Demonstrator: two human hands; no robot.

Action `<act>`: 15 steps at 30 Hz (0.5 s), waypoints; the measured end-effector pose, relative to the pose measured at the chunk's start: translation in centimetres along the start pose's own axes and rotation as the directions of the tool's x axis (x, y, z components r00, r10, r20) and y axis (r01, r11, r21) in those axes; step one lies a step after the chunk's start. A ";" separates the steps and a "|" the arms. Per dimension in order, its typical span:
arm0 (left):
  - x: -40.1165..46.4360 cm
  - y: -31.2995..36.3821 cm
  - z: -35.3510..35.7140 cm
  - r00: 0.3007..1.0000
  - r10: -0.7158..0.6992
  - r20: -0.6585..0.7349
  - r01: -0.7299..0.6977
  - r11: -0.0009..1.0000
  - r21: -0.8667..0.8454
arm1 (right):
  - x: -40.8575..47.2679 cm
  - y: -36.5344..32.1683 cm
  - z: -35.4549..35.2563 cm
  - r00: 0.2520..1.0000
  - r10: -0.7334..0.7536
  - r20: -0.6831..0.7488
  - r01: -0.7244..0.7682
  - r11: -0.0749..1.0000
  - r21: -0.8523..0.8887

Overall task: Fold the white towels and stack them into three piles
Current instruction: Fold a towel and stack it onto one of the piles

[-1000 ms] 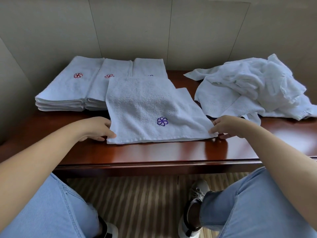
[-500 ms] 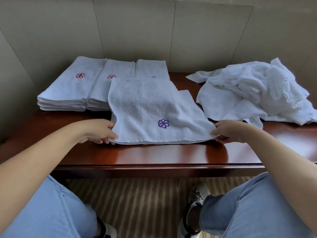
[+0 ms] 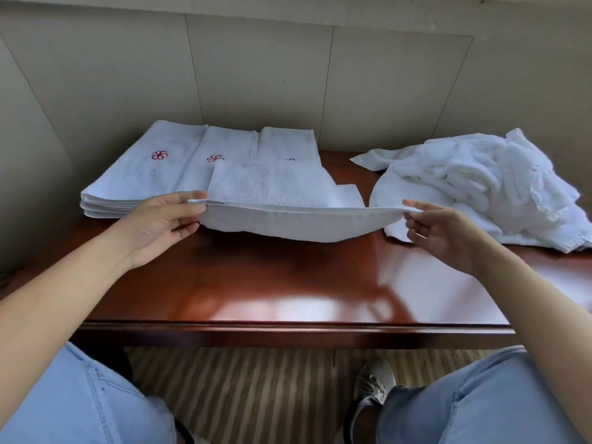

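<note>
Lifted off table (image 3: 288,283) since half a second ago: near edge of folded towel (image 3: 298,224), now raised and sagging between both hands, far part resting at 12 o'clock. Left hand (image 3: 161,224) pinching left corner, right hand (image 3: 443,233) pinching right corner. Three folded piles (image 3: 141,177) at 10 o'clock, touching side by side. Unfolded towel heap (image 3: 480,184) at 2 o'clock.

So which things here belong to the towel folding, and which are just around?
Part of the job:
- towel being folded, pinched at its near corners by the left hand and right hand
- three folded piles
- unfolded heap

Just around:
- table
- striped floor
- wall panels
</note>
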State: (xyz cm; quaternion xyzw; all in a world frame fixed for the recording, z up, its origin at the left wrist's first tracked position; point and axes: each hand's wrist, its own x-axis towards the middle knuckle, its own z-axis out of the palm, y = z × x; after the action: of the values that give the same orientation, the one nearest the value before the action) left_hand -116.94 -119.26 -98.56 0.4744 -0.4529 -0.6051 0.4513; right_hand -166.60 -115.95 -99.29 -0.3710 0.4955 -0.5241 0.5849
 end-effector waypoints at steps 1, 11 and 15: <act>0.2 -0.1 0.2 0.999 0.040 -0.008 -0.040 0.999 0.021 | 0.1 0.0 0.1 0.999 -0.034 -0.003 0.034 0.999 -0.038; 2.8 -0.9 1.4 0.813 0.561 -0.153 -0.287 0.616 0.734 | 1.7 1.0 1.3 0.816 -0.571 -0.087 0.219 0.445 -0.868; 3.2 0.0 0.6 0.787 0.614 -0.065 -0.256 0.420 0.871 | 1.8 -0.3 1.4 0.792 -0.606 0.065 0.136 0.072 -0.988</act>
State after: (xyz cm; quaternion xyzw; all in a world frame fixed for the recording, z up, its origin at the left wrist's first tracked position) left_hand -118.00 -122.34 -98.96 0.5964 -0.6951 -0.0743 0.3945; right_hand -165.39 -117.91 -98.98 -0.6623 0.6923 -0.2822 -0.0495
